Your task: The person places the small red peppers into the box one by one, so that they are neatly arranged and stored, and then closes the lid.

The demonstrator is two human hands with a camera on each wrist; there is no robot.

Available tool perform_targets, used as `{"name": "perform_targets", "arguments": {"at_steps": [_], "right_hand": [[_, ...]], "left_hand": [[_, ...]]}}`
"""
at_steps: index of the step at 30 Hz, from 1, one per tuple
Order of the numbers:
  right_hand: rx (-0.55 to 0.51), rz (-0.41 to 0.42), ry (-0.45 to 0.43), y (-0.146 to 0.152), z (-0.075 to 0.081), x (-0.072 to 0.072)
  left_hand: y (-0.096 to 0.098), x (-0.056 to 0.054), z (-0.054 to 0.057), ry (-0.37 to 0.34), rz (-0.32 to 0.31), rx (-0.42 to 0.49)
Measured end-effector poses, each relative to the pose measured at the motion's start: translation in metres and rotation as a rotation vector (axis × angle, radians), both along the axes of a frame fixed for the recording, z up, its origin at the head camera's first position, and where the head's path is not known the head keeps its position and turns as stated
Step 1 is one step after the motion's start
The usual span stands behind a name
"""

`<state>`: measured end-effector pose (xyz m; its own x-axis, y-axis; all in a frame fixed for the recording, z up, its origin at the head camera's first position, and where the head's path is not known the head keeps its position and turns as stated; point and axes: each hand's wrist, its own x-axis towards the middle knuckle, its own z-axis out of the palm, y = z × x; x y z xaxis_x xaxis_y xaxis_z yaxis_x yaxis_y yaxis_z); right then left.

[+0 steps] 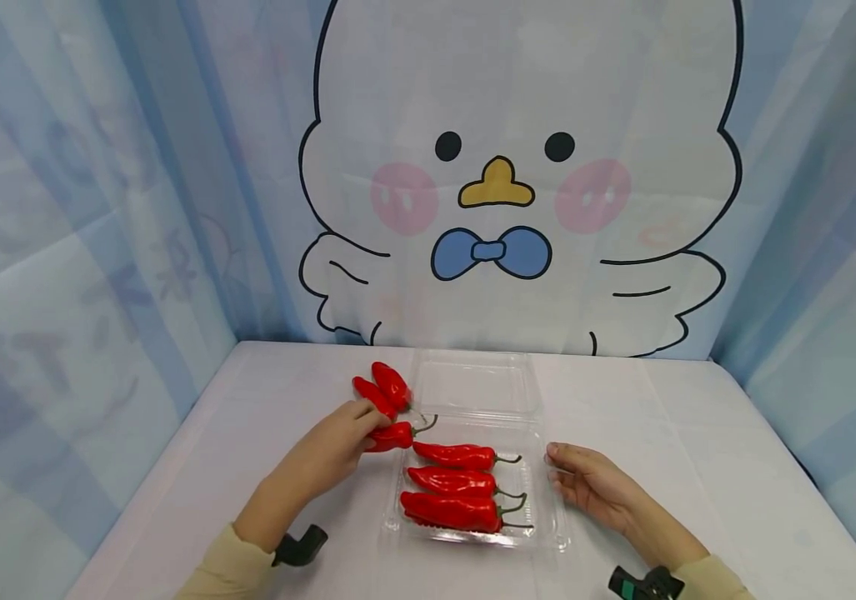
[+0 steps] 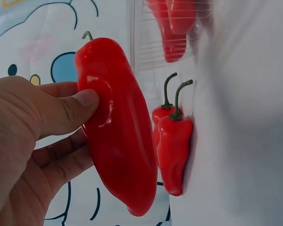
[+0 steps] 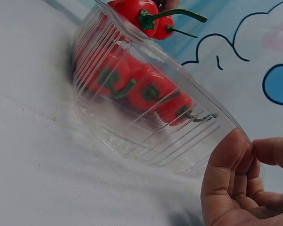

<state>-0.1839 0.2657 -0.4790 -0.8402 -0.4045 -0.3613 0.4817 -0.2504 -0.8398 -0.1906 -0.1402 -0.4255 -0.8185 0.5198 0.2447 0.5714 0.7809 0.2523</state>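
Observation:
My left hand (image 1: 332, 448) pinches a red chili pepper (image 2: 115, 127) between thumb and fingers, just left of a clear plastic box (image 1: 548, 517). The pepper's green stem points toward the box. Several more red peppers (image 1: 453, 482) lie side by side in the box, stems to the right. At the box's right edge, the thumb and fingers of my right hand (image 3: 245, 183) pinch the thin rim (image 3: 212, 106). Two loose peppers (image 2: 175, 150) rest on the table beyond my left hand, partly overlapping in the left wrist view.
The box's clear lid (image 1: 476, 385) lies folded back flat behind it. A white cloth covers the table (image 1: 698, 467). Behind stands a curtain (image 1: 510, 317) with a cartoon bird, and blue curtains (image 1: 833, 275) hang at both sides.

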Motion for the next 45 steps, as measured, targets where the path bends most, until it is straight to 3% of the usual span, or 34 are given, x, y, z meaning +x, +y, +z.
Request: {"name": "perform_targets", "arguments": {"at_steps": [21,31,45], "right_hand": [[0.017,-0.007,0.001,0.000,0.002,0.000],[0.027,-0.011,0.000,-0.001,0.004,0.000],[0.027,-0.022,0.003,-0.001,0.001,0.000]], "left_hand": [[0.031,0.008,0.009,0.028,-0.098,0.014],[0.049,0.013,0.012,-0.021,-0.130,0.004],[0.070,0.018,0.005,-0.069,-0.187,-0.035]]}}
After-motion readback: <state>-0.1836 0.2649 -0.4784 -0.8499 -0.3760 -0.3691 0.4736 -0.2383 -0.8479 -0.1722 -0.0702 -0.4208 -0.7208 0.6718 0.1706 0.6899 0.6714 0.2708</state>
